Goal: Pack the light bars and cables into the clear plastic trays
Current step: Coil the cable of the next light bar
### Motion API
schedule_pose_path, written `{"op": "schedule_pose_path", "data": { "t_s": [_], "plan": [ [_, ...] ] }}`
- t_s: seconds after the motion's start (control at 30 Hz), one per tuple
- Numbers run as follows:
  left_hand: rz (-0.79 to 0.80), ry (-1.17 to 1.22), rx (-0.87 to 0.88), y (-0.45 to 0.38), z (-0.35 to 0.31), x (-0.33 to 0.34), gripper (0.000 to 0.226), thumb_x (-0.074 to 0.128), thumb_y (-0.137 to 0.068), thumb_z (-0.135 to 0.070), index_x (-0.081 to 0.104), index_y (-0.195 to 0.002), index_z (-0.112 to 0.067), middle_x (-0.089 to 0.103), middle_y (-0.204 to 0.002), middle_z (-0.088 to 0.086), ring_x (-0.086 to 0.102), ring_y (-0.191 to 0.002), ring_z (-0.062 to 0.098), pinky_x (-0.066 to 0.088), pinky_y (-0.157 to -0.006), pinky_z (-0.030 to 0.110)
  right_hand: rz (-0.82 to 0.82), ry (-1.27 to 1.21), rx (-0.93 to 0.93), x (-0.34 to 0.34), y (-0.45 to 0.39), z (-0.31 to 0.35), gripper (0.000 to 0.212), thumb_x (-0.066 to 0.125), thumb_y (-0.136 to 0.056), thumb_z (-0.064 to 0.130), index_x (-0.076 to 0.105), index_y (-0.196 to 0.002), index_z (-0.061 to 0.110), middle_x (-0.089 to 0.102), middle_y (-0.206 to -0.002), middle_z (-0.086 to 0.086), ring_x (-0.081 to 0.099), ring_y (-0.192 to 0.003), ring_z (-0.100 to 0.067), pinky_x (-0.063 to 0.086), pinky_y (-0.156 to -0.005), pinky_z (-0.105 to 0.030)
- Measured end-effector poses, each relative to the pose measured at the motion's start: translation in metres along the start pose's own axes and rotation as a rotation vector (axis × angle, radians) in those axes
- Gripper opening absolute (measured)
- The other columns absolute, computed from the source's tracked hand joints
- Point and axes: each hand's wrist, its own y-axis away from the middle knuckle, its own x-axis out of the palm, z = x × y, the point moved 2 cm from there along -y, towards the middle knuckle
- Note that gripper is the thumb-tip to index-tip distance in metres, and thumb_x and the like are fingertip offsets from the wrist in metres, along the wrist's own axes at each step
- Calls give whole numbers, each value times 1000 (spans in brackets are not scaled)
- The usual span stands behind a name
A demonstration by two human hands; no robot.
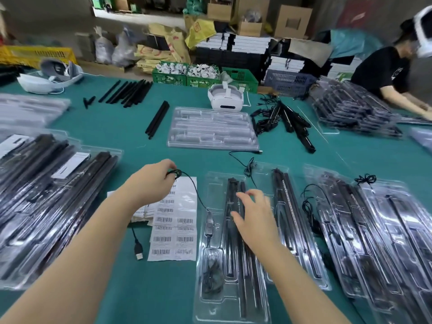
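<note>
A clear plastic tray (211, 300) lies in front of me on the green table, with black light bars (230, 251) in its long slots and a coiled cable in its left pocket. My left hand (152, 181) pinches a thin black cable (194, 188) that runs down to an inline controller (208, 224) at the tray's left side. My right hand (254, 215) hovers over the bars with its fingers spread and holds nothing. A USB plug (138, 250) lies on the table below my left forearm.
Barcode label sheets (174, 232) lie left of the tray. Filled trays (374, 230) stack at right and at left (46, 195). An empty tray (211, 128), loose bars (157, 119), cables (280, 118) and a headset (225, 98) sit farther back. Another person (392, 73) works at far right.
</note>
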Motion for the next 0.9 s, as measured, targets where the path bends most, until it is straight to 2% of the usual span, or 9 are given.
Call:
{"op": "schedule_pose_path", "data": {
  "t_s": [0.07, 0.2, 0.33, 0.47, 0.57, 0.63, 0.7, 0.8, 0.9],
  "plan": [
    [59, 29, 39, 3, -8, 2, 20, 39, -99, -22, 46, -117, -27, 67, -95, -2, 62, -86, 17, 52, -79, 38, 73, -237, -113, -8, -10, 24, 52, 54, -101, 35, 41, -150, 23, 40, -149, 6, 57, -101, -10, 43, -104, -31],
    [120, 45, 199, 10, -29, -5, 21, 48, -98, -16, 53, -102, -36, 66, -96, -20, 61, -89, 2, 43, -71, 17, 231, -291, -347, -18, -35, 78, 62, 52, -103, 32, 25, -158, 24, 36, -157, 7, 57, -106, -15, 42, -104, -34],
    [-29, 113, 247, 12, -35, -19, 15, 64, -94, -29, 56, -95, -41, 59, -97, -21, 57, -77, -1, 40, -66, 19, 216, -254, -387, -28, -53, 105, 45, 52, -104, 26, 46, -147, 20, 67, -125, -7, 62, -106, -27, 48, -93, -39],
    [-133, 175, 135, 18, -21, -32, 29, 72, -84, -54, 58, -97, -32, 62, -89, -17, 57, -72, 1, 39, -60, 21, 52, -349, -320, -31, -56, 100, 22, 55, -101, 15, 71, -115, 13, 72, -92, -2, 65, -84, -26, 50, -84, -40],
    [-118, 195, 126, 24, -8, -42, 6, 69, -90, -40, 68, -87, -35, 69, -75, -12, 63, -67, 8, 43, -58, 22, 37, -457, -221, -28, -58, 86, 17, 57, -98, 14, 75, -100, 15, 66, -74, 7, 64, -68, -12, 53, -73, -36],
    [-183, 199, 141, 27, -4, -44, 13, 67, -94, -25, 71, -86, -34, 70, -73, -12, 61, -65, 6, 41, -56, 18, 130, -319, -269, -27, -58, 82, 17, 60, -98, 21, 75, -104, 22, 63, -69, 17, 57, -62, 0, 47, -62, -26],
    [-253, 227, 143, 29, -5, -43, 13, 66, -95, -20, 74, -88, -28, 69, -70, -13, 57, -58, 5, 37, -51, 12, 218, -160, -330, -23, -56, 85, 18, 62, -97, 29, 74, -109, 29, 68, -79, 14, 56, -70, -3, 47, -66, -28],
    [-320, 305, 155, 31, -12, -38, 12, 66, -95, -19, 74, -89, -25, 65, -65, -22, 58, -59, 6, 40, -52, 11, 236, -141, -339, -23, -56, 90, 25, 65, -94, 40, 70, -117, 34, 66, -94, 5, 58, -87, -15, 49, -78, -33],
    [-347, 332, 187, 32, -16, -36, 13, 66, -95, -18, 74, -89, -27, 65, -69, -28, 61, -65, 1, 40, -56, 7, 235, -168, -401, -28, -55, 98, 25, 63, -95, 42, 70, -117, 31, 61, -81, 18, 55, -82, -9, 47, -75, -32]
  ]
}}
